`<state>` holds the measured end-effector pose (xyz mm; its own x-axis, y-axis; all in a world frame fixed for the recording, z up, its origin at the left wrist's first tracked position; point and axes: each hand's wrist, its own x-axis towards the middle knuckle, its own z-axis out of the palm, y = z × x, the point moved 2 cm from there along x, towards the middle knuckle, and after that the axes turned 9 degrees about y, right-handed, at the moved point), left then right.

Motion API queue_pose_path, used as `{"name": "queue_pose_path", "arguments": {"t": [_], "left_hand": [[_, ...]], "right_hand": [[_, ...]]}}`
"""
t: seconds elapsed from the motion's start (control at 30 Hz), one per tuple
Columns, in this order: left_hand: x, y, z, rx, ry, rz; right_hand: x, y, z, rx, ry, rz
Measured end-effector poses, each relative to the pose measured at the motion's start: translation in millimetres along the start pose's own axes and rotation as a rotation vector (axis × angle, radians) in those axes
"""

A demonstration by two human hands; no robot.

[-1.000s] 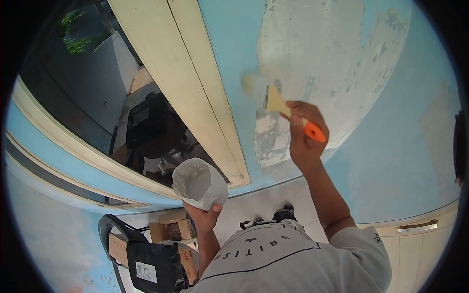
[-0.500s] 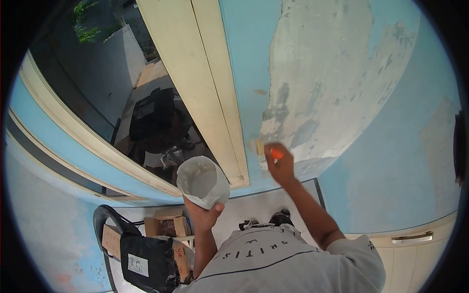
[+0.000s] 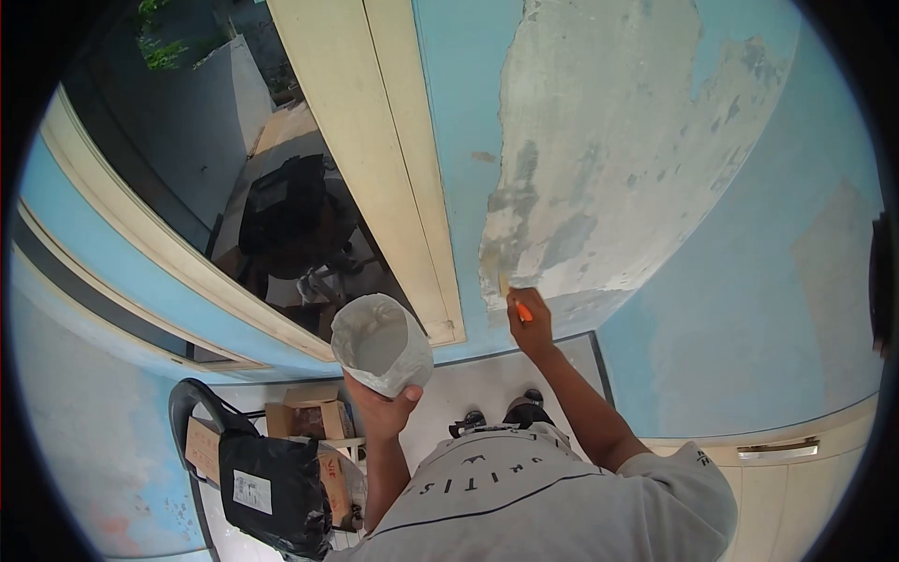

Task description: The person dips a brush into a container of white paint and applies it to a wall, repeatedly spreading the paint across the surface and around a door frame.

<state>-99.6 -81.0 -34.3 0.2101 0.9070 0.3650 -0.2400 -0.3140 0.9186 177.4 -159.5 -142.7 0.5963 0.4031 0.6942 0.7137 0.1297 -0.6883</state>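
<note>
My left hand is wrapped round the lower side of a white, plastic-looking tub, which tilts so that its mouth faces me. Inside lies a pale grey-white substance. In my right hand is a paintbrush with an orange handle, gripped in closed fingers. Its pale bristles, slightly blurred, are at the left edge of the bare patch on the wall. Blue paint borders that patch, and grey blotches mark its surface.
A cream window frame with dark glass stands to the left. Below it, a black-wrapped package and an open cardboard box sit by a black curved frame. Cream panelling with a metal handle is at lower right.
The brush has turned from pointing sideways to pointing up the wall, its bristles now slightly higher on the bare patch. The tub stays in my left hand. The whole view has shifted slightly.
</note>
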Motion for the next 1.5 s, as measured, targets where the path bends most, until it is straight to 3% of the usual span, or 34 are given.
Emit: {"name": "queue_pose_path", "arguments": {"t": [0.07,0.17,0.2,0.37,0.4,0.5,0.67,0.73,0.8,0.9,0.93,1.07,1.2,1.27,1.33,1.4,1.47,1.5], "left_hand": [[-7,5,2,-0.027,0.012,0.006],[-11,13,3,-0.053,0.016,0.059],[-18,15,2,-0.039,0.001,0.078],[-49,18,16,0.023,0.091,0.058],[-57,22,21,0.015,0.109,0.067],[-81,32,35,0.027,0.104,0.066],[-134,42,53,0.093,0.156,0.087],[-161,48,61,0.115,0.173,0.074],[-178,54,78,0.151,0.219,0.164],[-216,54,94,0.113,0.204,0.069],[-229,51,98,0.099,0.198,0.043],[-258,58,123,-0.007,0.196,0.012],[-266,71,132,0.036,0.097,0.005],[-275,71,133,0.125,-0.01,0.078],[-278,81,139,0.071,-0.013,0.024],[-274,96,146,0.063,-0.063,0.16],[-270,103,149,0.048,-0.091,0.211],[-272,107,150,0.034,-0.124,0.259]], "right_hand": [[-43,57,3,-0.102,-0.121,0.15],[-16,47,-1,-0.001,0.03,0.089],[18,17,-9,-0.022,0.041,0.088],[169,-134,-72,0.233,0.319,-0.357],[184,-147,-81,0.22,0.387,-0.493],[190,-119,-78,0.201,0.274,-0.515],[25,24,-61,0.057,-0.341,-0.015],[-36,73,-86,-0.018,-0.372,0.128],[-67,89,-113,0.067,-0.276,0.232],[-63,67,-164,0.531,-0.272,0.753],[-53,63,-180,0.656,-0.271,0.79],[31,-20,-250,0.733,-0.249,0.687],[94,-104,-333,0.762,-0.154,0.222],[117,-146,-372,0.918,-0.312,0.033],[120,-195,-385,0.932,-0.354,-0.05],[117,-232,-386,0.858,-0.516,-0.26],[126,-258,-385,0.676,-0.744,-0.371],[128,-271,-382,0.677,-0.745,-0.37]]}}
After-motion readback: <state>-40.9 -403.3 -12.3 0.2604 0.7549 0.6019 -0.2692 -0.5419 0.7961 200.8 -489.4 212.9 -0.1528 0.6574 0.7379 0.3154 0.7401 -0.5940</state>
